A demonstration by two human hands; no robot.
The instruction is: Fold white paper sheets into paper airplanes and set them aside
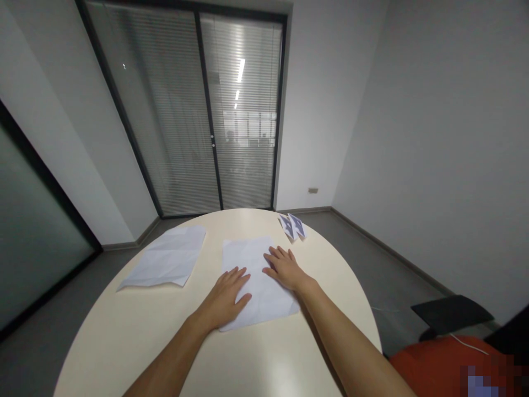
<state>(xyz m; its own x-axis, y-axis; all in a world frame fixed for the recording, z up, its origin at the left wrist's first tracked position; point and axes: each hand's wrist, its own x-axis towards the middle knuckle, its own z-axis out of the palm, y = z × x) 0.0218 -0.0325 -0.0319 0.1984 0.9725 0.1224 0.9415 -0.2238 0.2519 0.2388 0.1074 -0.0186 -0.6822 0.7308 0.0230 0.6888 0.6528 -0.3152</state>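
Where the round tabletop [136, 325] curves away on its left side, a creased sheet [169, 256] of white paper lies with one corner reaching the tabletop's left edge and its near border slightly raised. Next in order, the person's left hand [228, 295] is placed palm down, fingers pointing toward the far edge and thumb set well apart from them. Its grip is spread; the hand bears on the left border of the central sheet [256, 298], a second piece of white paper. The central sheet is located at the middle of the tabletop, between the near and far edges and apart from the creased sheet. The right hand [285, 267] is positioned on the central sheet's right border, nearer the tabletop's far edge than the left hand. Its grip is also spread, palm down, with the fingers fanned and the thumb directed toward the left. Beyond the right hand, two small folded papers [297, 227] with blue-and-white faces sit side by side near the tabletop's far right edge. From where I stand, a chair [433, 364] with a red seat is visible beyond the tabletop's right edge.
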